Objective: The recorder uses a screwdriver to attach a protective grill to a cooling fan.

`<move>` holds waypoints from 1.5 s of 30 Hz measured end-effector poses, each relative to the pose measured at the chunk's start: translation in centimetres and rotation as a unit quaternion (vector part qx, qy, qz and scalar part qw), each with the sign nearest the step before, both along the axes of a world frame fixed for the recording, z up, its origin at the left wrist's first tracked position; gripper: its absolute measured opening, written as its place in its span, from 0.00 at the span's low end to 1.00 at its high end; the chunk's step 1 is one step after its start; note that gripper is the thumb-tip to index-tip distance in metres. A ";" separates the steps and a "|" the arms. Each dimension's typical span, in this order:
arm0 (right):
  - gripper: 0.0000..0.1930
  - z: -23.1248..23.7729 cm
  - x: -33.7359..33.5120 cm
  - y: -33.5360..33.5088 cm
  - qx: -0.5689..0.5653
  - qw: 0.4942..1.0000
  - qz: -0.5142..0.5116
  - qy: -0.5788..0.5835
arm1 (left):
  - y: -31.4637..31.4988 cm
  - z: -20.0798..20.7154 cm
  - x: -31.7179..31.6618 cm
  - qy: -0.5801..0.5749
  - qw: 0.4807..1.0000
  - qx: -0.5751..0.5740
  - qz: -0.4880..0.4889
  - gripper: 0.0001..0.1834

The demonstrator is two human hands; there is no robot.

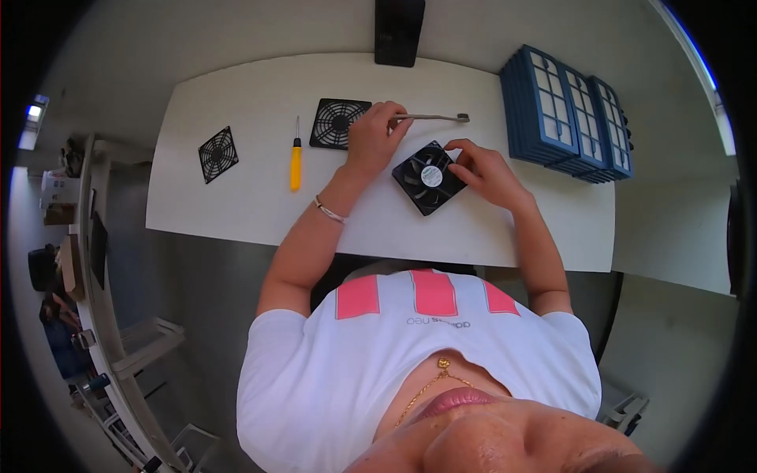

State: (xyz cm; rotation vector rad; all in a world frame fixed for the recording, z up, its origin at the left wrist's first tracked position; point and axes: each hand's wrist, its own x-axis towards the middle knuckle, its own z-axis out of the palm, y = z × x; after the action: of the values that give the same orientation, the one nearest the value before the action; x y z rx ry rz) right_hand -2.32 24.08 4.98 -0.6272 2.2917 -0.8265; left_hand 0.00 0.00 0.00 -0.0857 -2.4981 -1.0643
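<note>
In my left hand [375, 140] is a slim brush [435, 117] that looks like a toothbrush, pinched by the handle. Its small dark head points right, above the table. My right hand [490, 177] grips the right edge of a black square cooling fan [418, 185] with thumb and fingers. The fan lies turned at an angle, its blades and round white centre label facing up. Just behind my left hand lies a black square fan grille [330, 124], partly hidden by the hand.
A screwdriver [296, 164] with a yellow handle lies left of the grille. Farther left is a black mesh fan cover [218, 154]. Stacked blue frames with white panels [544, 118] stand at the right end of the white table [229, 209]. A dark box [399, 31] is at the back edge.
</note>
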 end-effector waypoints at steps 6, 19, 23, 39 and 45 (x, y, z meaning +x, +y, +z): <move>0.31 -1.1 0.4 -0.1 -0.119 0.971 0.023 0.205 | -3.0 2.0 -0.4 0.090 0.970 0.216 0.067 0.12; 0.43 -0.8 -1.6 -3.9 0.072 0.944 0.109 0.304 | -9.3 4.6 0.5 0.225 0.790 0.561 0.101 0.15; 0.42 0.3 -3.1 -7.4 0.073 0.904 0.118 0.405 | -9.9 4.4 0.3 0.223 0.763 0.597 0.110 0.15; 0.39 -2.1 0.3 -14.6 -0.072 0.940 0.150 0.297 | -10.3 2.8 -0.2 0.149 0.708 0.689 0.047 0.11; 0.37 -0.2 -0.2 -7.2 -0.328 0.776 -0.093 -0.531 | -10.1 2.9 -0.7 0.095 0.747 0.658 0.010 0.12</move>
State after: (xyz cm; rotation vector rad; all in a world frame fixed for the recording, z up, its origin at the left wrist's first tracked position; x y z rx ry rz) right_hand -2.48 16.89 4.81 -0.0892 0.9977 -1.5841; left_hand -0.65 -10.10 2.87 0.2389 -1.0771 -2.3548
